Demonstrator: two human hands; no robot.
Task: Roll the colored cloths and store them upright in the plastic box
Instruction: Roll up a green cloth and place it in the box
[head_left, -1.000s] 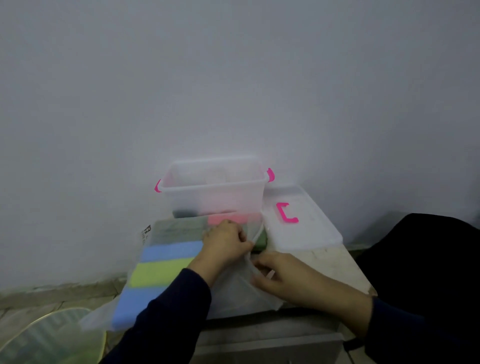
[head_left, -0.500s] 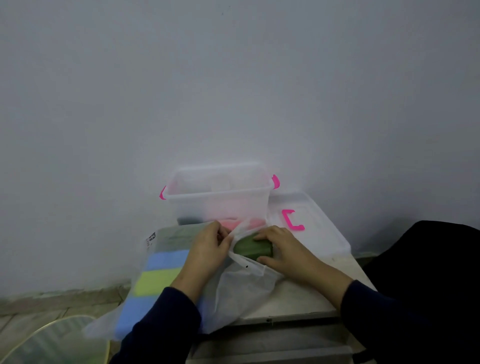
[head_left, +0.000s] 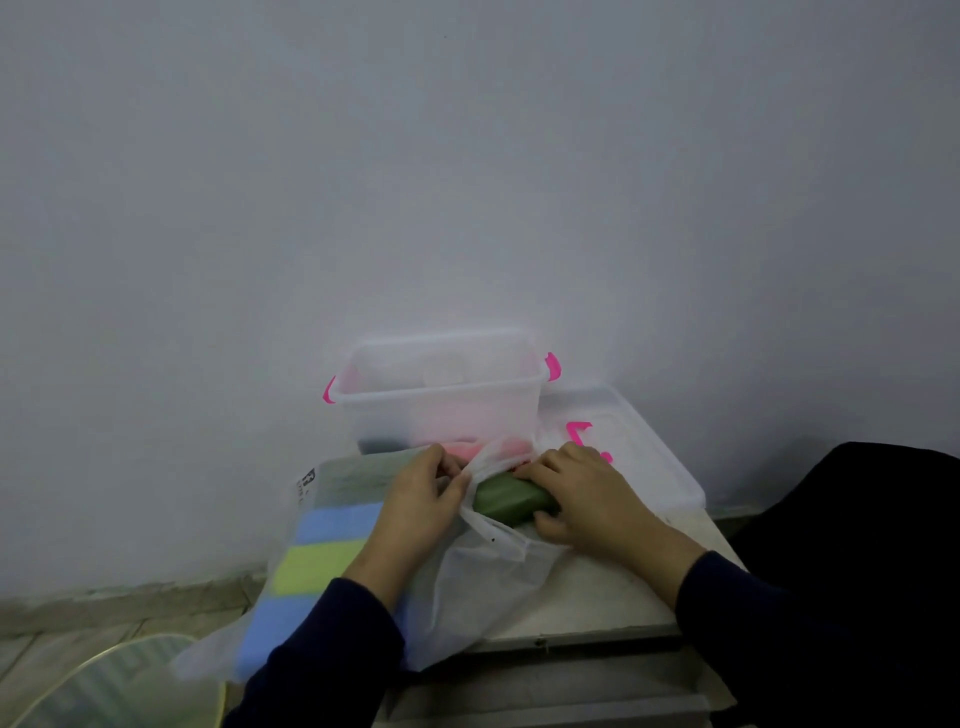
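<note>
head: right hand (head_left: 587, 499) grips green cloth (head_left: 511, 500) beside box (head_left: 441, 400).

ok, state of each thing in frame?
plastic box: open, lid off
lid: flat beside the box
bag: mouth held open
green cloth: partly out of the bag
left hand: pinches the bag
right hand: grips the green cloth

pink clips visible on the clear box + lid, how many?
3: one on the plastic box left end, one on its right end, one on the lid beside it. Others may be hidden.
</note>
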